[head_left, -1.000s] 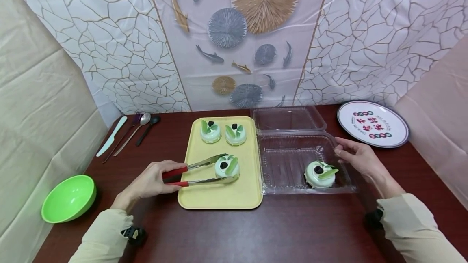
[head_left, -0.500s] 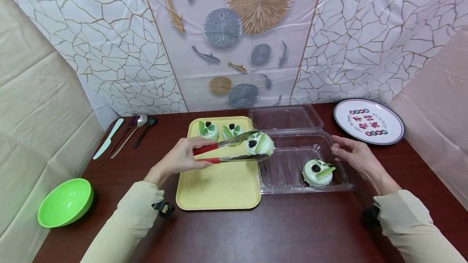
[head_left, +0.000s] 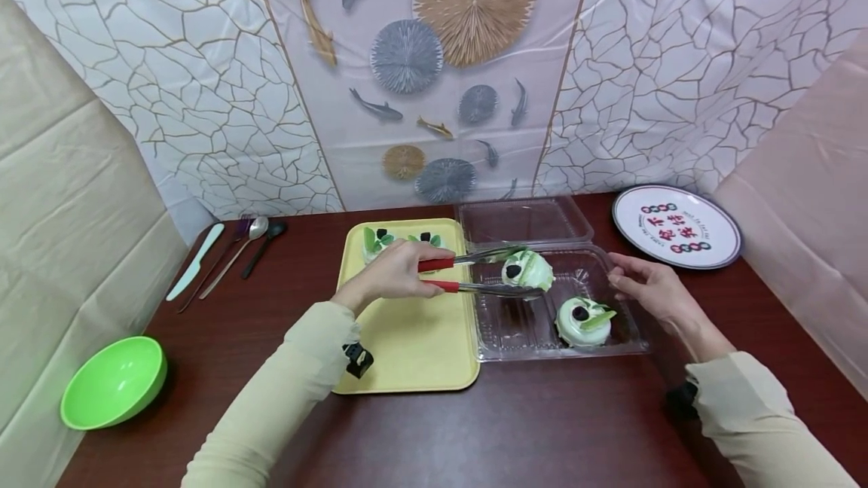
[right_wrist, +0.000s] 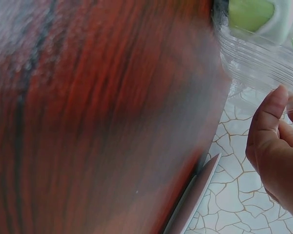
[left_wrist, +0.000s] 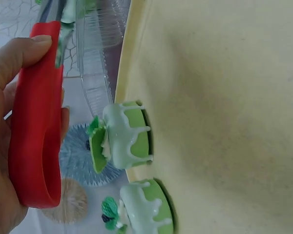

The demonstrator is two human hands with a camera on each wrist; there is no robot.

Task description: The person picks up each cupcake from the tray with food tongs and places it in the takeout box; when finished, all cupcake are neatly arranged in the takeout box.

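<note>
My left hand grips red-handled metal tongs, whose tips pinch a small green-and-white cake topped with a dark berry and leaves. That cake hangs over the left part of a clear plastic container, whose lid lies folded back. A second cake sits in the container's front right. At the container's right rim, my right hand pinches the edge between thumb and fingers. Two more cakes stand at the far end of the yellow tray, partly behind my left hand; the left wrist view shows one cake whole.
A white plate with red lettering lies at the back right. To the left are a green bowl, a pale knife, a fork, a silver spoon and a black spoon. A patterned backdrop stands behind the table.
The tongs have lifted a cake off the tray, and my left hand has carried it right, over the container. My right hand has stayed at the container's right rim.
</note>
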